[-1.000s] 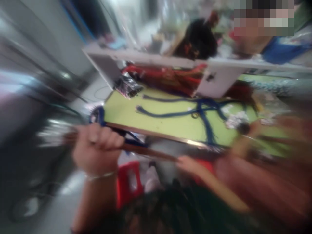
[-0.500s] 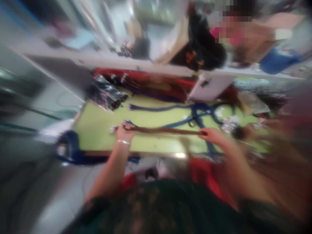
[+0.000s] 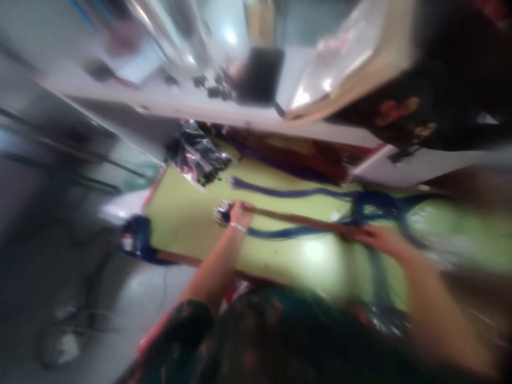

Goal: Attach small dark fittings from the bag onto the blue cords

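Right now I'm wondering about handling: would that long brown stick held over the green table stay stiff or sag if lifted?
Probably stiff: the long brown stick runs straight between the left hand and right hand. Likely light, being thin. The blue cords on the green table curve, so they would likely flop.

both hands (image 3: 240, 214) (image 3: 376, 237) grip a brown stick (image 3: 298, 218) — above blue cords (image 3: 288, 192).
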`<act>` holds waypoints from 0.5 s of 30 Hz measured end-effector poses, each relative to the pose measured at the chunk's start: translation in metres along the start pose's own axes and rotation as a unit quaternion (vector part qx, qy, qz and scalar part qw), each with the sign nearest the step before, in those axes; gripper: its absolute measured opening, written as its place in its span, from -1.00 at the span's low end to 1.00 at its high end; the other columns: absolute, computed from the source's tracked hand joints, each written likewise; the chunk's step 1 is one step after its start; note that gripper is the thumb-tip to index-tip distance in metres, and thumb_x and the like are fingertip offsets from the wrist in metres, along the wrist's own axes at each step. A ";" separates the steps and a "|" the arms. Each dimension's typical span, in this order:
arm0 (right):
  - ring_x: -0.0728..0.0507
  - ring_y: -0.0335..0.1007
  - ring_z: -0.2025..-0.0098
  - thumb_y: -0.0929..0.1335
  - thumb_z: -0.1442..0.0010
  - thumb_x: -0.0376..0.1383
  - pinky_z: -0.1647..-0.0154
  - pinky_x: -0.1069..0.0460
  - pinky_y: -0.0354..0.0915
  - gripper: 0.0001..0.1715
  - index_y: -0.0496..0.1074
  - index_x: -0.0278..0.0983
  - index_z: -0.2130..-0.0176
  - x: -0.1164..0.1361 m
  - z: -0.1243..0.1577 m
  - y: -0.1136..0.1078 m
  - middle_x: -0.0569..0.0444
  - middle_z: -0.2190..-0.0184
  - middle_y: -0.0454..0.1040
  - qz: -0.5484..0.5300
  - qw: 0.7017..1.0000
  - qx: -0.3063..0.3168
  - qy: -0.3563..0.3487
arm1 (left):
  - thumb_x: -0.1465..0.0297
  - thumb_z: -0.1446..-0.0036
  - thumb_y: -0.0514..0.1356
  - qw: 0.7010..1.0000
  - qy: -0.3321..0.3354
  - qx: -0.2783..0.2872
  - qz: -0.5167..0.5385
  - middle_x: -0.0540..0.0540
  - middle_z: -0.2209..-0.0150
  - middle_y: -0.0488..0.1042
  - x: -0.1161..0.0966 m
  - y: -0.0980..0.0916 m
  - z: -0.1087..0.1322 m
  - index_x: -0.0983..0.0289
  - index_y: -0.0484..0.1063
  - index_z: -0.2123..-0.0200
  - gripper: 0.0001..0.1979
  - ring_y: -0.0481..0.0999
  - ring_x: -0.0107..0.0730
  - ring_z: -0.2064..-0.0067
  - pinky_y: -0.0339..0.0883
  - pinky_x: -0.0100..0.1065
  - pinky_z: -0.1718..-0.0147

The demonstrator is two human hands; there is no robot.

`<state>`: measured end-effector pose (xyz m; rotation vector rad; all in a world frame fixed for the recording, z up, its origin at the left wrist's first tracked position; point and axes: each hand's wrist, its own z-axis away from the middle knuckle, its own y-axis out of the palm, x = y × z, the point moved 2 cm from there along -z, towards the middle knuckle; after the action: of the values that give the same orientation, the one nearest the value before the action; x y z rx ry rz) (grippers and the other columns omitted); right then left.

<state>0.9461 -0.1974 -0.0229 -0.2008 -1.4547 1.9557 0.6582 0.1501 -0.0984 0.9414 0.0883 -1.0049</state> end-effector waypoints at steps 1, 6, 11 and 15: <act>-0.10 0.35 0.47 0.28 -0.01 0.08 0.46 0.06 0.16 -0.55 0.50 -0.18 0.32 0.000 -0.005 0.001 0.10 0.50 0.49 0.001 1.000 0.017 0.000 | 0.37 -0.16 0.10 1.000 -0.001 -0.003 -0.004 -0.10 0.70 0.15 0.000 0.001 -0.004 0.28 0.17 0.60 -0.70 0.23 -0.56 0.65 0.24 -0.39 0.44; -0.12 0.37 0.43 0.26 -0.05 0.05 0.47 0.06 0.14 -0.58 0.48 -0.17 0.30 0.007 -0.018 0.000 0.09 0.46 0.50 0.010 0.997 0.064 0.029 | 0.30 -0.19 0.08 0.999 -0.015 -0.007 -0.032 -0.09 0.70 0.14 0.000 0.006 -0.021 0.27 0.16 0.60 -0.66 0.21 -0.55 0.65 0.24 -0.39 0.45; -0.10 0.35 0.46 0.26 -0.06 0.03 0.49 0.07 0.11 -0.58 0.48 -0.19 0.31 0.018 -0.022 -0.004 0.09 0.48 0.49 -0.005 0.997 0.070 0.034 | 0.25 -0.21 0.04 0.997 -0.015 -0.004 -0.070 -0.08 0.71 0.14 -0.001 0.006 -0.028 0.27 0.15 0.61 -0.63 0.22 -0.54 0.64 0.25 -0.39 0.43; -0.10 0.36 0.45 0.23 -0.09 0.04 0.48 0.07 0.12 -0.56 0.49 -0.18 0.27 0.020 -0.025 -0.007 0.09 0.47 0.50 0.000 0.996 0.071 0.048 | 0.22 -0.22 0.01 0.993 0.008 0.020 -0.117 -0.06 0.70 0.20 -0.012 0.019 -0.035 0.28 0.20 0.59 -0.63 0.27 -0.52 0.61 0.26 -0.38 0.39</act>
<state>0.9467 -0.1652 -0.0200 -0.2287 -1.2488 2.0124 0.6775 0.1871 -0.1022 0.9906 0.1968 -1.2199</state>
